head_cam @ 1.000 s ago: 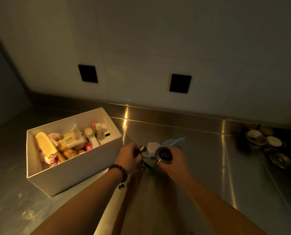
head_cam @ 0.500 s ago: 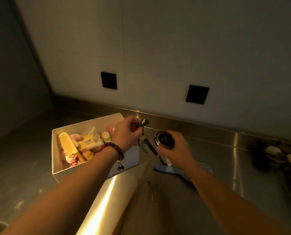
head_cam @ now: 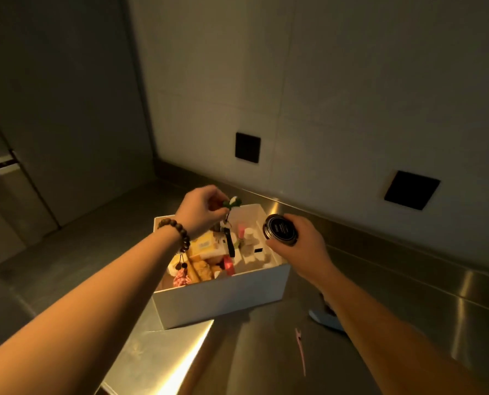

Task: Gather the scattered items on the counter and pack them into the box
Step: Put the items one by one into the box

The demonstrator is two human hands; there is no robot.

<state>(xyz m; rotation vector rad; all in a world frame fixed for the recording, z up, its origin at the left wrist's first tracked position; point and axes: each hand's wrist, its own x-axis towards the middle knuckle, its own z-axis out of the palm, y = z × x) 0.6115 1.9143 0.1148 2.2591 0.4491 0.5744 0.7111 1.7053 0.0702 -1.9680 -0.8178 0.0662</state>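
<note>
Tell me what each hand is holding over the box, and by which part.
The left hand pinches a keychain by its green-and-white top charm, so the keys and black strap hang down. The right hand grips a round black jar around its side.

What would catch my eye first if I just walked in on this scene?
Probably the white box in the middle of the steel counter, crammed with small colourful items. Above it, the left hand dangles a keychain over the box, while the right hand holds a round black-lidded jar at the box's right end.
</note>
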